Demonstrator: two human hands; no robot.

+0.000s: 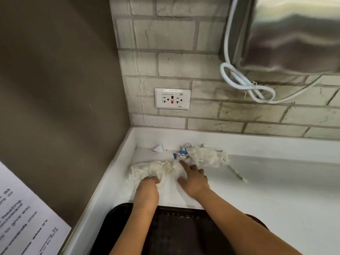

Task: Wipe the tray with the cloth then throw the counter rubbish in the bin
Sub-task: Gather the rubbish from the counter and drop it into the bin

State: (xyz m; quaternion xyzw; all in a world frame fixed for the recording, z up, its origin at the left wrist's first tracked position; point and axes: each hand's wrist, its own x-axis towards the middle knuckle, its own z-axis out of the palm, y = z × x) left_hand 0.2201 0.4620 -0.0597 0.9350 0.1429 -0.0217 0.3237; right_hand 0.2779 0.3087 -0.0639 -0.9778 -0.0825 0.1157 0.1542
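Rubbish gathering looks like the step in hand: the dark tray (184,230) sits at the near edge of the white counter (276,190), under both forearms, and no bin is in view. The left hand (147,188) has its fingers curled into the near edge of a crumpled white tissue wad (147,171) in the corner by the brown side wall (55,89). The right hand (193,178) lies spread, fingers straight and holding nothing, its fingertips reaching towards a small blue-and-white wrapper (181,154) that lies against a second tissue wad (207,156) close to the brick backsplash. A white paper scrap (158,148) lies apart, nearer the corner, and a thin strip (237,173) trails off to the right. To do this well, I would sweep the far wad and wrapper towards the near one with the flat right hand, so everything bunches into one pile before lifting. Loose tissue tears and sheds, so a full-palm scoop probably beats pinching. The scrap and the strip are easy to miss, and would likely need a separate pass.
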